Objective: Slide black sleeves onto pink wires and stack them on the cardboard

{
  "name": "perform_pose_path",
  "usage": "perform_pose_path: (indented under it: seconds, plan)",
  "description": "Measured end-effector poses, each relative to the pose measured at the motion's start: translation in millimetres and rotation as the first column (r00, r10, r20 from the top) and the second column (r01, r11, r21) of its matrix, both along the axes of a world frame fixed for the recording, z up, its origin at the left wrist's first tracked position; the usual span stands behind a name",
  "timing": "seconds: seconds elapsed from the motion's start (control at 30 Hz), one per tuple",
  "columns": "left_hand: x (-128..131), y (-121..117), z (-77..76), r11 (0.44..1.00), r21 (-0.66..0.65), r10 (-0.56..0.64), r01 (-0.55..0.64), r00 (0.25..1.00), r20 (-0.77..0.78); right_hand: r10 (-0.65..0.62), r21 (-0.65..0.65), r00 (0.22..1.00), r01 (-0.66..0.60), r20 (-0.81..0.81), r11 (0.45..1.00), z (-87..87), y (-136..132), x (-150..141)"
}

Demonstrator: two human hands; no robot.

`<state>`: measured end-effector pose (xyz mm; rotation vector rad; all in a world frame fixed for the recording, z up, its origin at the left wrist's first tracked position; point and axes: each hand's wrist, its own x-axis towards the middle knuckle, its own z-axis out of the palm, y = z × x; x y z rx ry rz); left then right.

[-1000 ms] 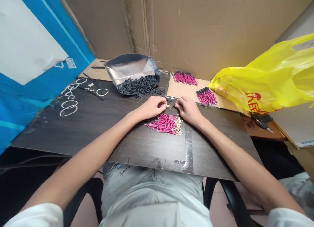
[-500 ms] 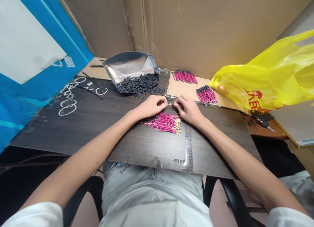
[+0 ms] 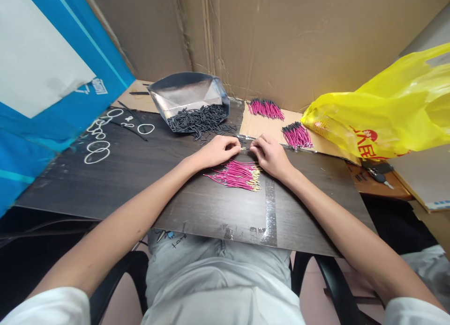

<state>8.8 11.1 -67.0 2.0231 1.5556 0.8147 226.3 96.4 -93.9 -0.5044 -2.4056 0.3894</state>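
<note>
Gold pin [image 3: 243,148] could slip from too light pinch.
Left hand [image 3: 222,151] pinches it; right hand [image 3: 270,153], at three o'clock, is curled, hold unclear.

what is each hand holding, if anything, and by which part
The left grip pinches at least one thin piece near its protruding gold-coloured end; the rest is hidden. Whether the right grip holds anything cannot be told.
</note>
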Motion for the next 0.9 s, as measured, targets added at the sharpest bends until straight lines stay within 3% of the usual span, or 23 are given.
perform_pose_path:
  seconds: [0.9]
  plan:
    - [2.5, -0.6, 3.4, 1.000, -0.029, 0.015, -0.013, 0.998, 0.058, -0.002, -0.014, 1.000, 0.002, 0.027, 1.000, 1.0, -3.0, 0.6]
